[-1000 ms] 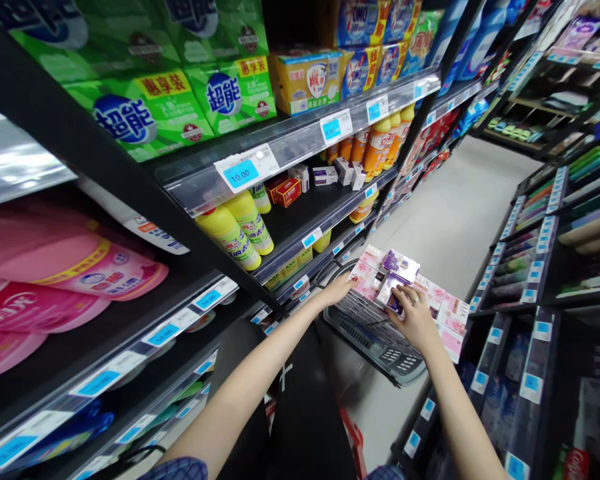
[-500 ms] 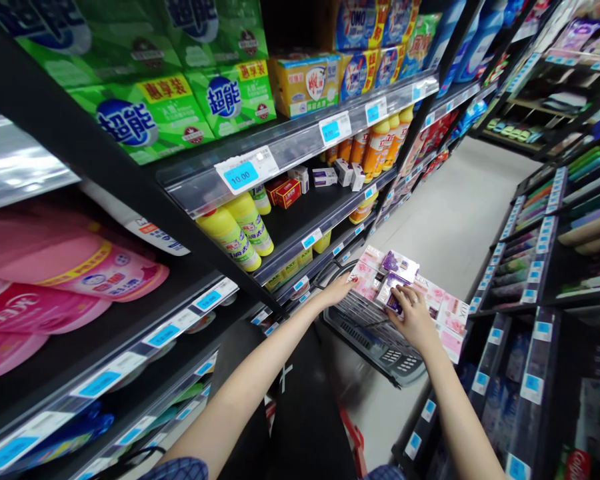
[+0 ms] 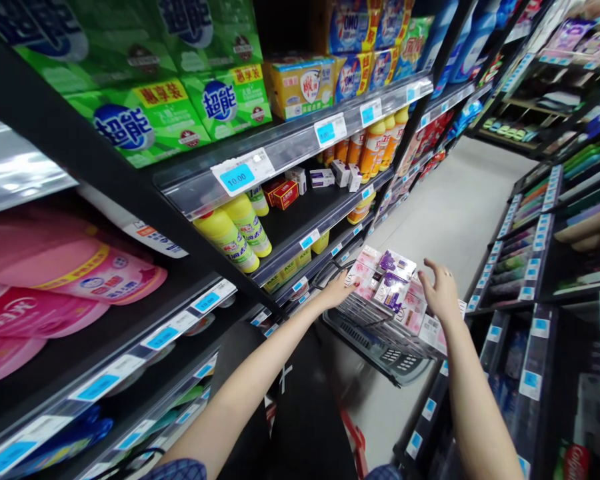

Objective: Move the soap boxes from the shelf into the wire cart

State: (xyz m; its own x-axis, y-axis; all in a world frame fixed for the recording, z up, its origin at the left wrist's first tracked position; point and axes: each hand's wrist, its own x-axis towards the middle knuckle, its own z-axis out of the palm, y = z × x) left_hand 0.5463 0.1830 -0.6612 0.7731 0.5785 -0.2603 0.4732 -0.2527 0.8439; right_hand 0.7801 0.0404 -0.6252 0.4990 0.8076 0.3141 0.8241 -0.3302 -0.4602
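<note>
A stack of pink and purple soap boxes (image 3: 390,288) lies on top of a grey shopping basket (image 3: 380,340) in the store aisle. My left hand (image 3: 339,292) rests against the left end of the stack, fingers curled on a pink box (image 3: 364,275). At the right end of the boxes my right hand (image 3: 441,291) hovers with its fingers spread, holding nothing. A ring shows on one finger.
Black shelves on the left carry green detergent boxes (image 3: 145,120), yellow bottles (image 3: 235,230), small red and white boxes (image 3: 305,183) and pink pouches (image 3: 65,267). More shelving (image 3: 545,267) lines the right. The grey aisle floor (image 3: 455,213) runs ahead.
My right hand has lifted off the purple box and moved to the right, opening its fingers. The stack of boxes has shifted slightly. My left hand has stayed at the left end.
</note>
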